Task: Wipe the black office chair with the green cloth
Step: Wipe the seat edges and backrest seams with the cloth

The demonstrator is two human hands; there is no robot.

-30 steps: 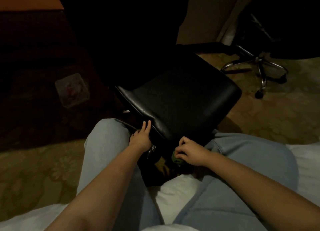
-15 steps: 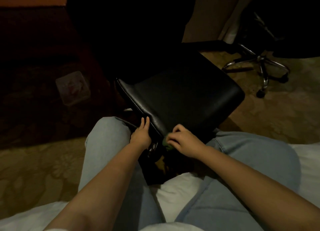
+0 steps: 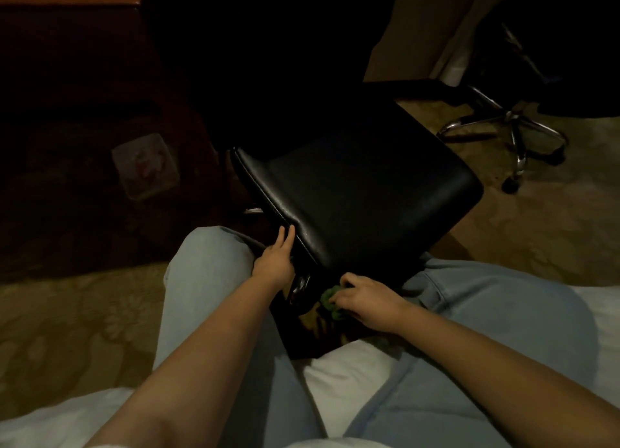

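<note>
The black office chair stands close in front of my knees, its shiny seat tilted toward me. My left hand rests with straight fingers against the seat's near left edge. My right hand grips the bunched green cloth just below the seat's front corner, beside a chrome part under the seat. Only a small piece of the cloth shows past my fingers.
I sit on a white bed with my legs in light jeans either side of the chair. A second chair with a chrome star base stands at the back right on patterned carpet. Dark wooden furniture fills the left.
My right hand with the cloth rose to the seat's front edge, then dropped back below the corner. My left hand stayed on the seat's edge.
</note>
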